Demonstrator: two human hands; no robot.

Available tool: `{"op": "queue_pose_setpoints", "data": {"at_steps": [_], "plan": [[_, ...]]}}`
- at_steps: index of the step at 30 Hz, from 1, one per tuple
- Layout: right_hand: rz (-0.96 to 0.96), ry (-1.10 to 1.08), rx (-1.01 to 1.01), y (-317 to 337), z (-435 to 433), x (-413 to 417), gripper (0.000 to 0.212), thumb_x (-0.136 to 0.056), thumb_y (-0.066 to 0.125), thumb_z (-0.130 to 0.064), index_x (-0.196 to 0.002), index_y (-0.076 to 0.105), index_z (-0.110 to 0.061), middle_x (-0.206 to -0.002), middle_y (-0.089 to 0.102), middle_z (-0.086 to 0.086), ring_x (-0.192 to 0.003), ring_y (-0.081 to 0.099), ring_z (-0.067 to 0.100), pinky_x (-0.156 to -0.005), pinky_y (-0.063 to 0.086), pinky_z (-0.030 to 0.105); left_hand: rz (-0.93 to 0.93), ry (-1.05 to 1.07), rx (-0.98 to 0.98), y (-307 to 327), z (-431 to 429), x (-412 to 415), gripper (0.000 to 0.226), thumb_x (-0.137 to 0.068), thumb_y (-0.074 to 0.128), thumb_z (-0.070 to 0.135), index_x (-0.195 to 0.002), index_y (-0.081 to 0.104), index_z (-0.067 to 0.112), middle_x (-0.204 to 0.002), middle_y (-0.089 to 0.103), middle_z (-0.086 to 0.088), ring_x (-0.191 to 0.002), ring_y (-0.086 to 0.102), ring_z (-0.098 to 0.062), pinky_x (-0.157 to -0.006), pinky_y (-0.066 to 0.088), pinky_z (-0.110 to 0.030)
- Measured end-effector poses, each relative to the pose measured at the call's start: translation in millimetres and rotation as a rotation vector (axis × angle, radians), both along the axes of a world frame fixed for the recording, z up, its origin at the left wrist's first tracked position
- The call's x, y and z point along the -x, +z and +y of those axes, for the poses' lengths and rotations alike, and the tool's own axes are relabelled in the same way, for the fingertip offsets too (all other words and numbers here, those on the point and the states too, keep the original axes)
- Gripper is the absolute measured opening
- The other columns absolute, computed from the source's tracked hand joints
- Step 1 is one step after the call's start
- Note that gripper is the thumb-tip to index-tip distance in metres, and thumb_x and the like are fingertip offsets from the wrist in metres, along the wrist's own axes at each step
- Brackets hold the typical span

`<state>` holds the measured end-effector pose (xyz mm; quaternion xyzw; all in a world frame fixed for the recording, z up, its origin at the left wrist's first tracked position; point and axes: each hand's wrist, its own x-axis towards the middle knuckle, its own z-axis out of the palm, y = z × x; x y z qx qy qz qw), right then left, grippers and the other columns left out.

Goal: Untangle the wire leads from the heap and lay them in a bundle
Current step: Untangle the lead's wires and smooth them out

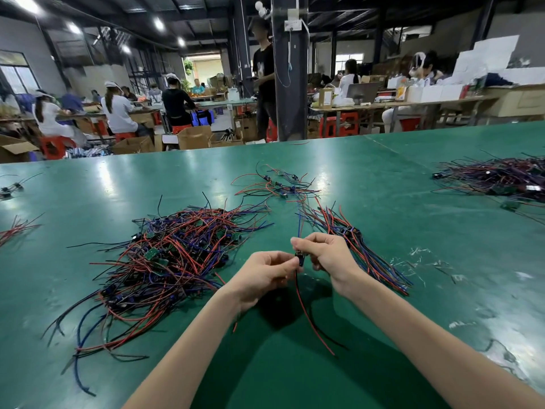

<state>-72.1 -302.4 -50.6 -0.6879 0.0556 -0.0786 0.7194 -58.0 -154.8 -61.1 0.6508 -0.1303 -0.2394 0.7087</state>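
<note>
I logged left hand (267, 274) and right hand (330, 258) pinching one red-and-black wire lead (300, 259) clear of the tangled multicoloured heap (165, 261); next, I judged, lay it aligned on the straightened wire bundle (364, 252) rightward.

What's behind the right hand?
The laid bundle of red, blue and black leads lies behind the right hand, which pinches a wire lead with the left hand. The hand covers the bundle's left edge; that part is unseen.
</note>
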Motion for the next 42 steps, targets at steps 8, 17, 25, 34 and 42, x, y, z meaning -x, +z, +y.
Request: {"op": "queue_pose_setpoints", "data": {"at_steps": [8, 17, 25, 34, 42], "plan": [[-0.014, -0.012, -0.057, 1.9, -4.8, -2.0, 0.020, -0.079, 0.075, -0.021, -0.066, 0.066, -0.008, -0.056, 0.059, 0.001, -0.040, 0.037, 0.007, -0.041, 0.033, 0.017, -0.043, -0.018, -0.038, 1.2, -7.6, 9.6, 0.009, -0.087, 0.063, 0.010, -0.084, 0.069, 0.005, -0.072, 0.070, 0.000, -0.054, 0.048, -0.004, -0.053, 0.040, -0.013], [0.186, 0.274, 0.033, 6.3, -1.5, 4.4, 0.018, -0.081, 0.070, -0.030, -0.073, 0.074, -0.014, -0.069, 0.068, -0.002, -0.069, 0.054, 0.012, -0.057, 0.037, 0.023, -0.029, 0.184, 0.074, 5.0, -5.3, 3.2, 0.019, -0.090, 0.057, 0.014, -0.080, 0.071, 0.006, -0.058, 0.060, 0.004, -0.045, 0.038, -0.005, -0.045, 0.036, -0.014], [0.125, 0.192, -0.052, 3.1, -4.1, 1.3, 0.012, -0.082, 0.071, -0.019, -0.073, 0.071, -0.012, -0.067, 0.060, 0.004, -0.064, 0.051, 0.013, -0.069, 0.040, 0.028, 0.048, 0.052, 0.105, 4.2, -8.7, 6.1, 0.023, -0.094, 0.052, 0.010, -0.085, 0.073, 0.005, -0.066, 0.061, 0.000, -0.050, 0.040, -0.003, -0.049, 0.033, -0.013], [0.193, 0.280, -0.166, 4.5, -7.4, -0.1, 0.009, -0.084, 0.067, -0.009, -0.078, 0.071, -0.003, -0.053, 0.060, -0.003, -0.046, 0.052, 0.003, -0.050, 0.047, 0.016, -0.063, 0.072, 0.048, 1.9, -10.5, 8.5, 0.021, -0.093, 0.055, 0.010, -0.086, 0.074, 0.009, -0.068, 0.065, 0.000, -0.047, 0.041, -0.002, -0.046, 0.033, -0.012], [0.001, 0.169, -0.042, 2.7, -5.5, -3.9, 0.014, -0.085, 0.066, -0.003, -0.071, 0.068, 0.003, -0.057, 0.062, 0.008, -0.043, 0.051, 0.012, -0.041, 0.042, 0.018, -0.096, 0.061, 0.030, 4.2, -14.4, 14.8, 0.015, -0.091, 0.057, 0.006, -0.085, 0.070, 0.003, -0.064, 0.067, -0.001, -0.046, 0.041, -0.001, -0.045, 0.032, -0.011]]}}
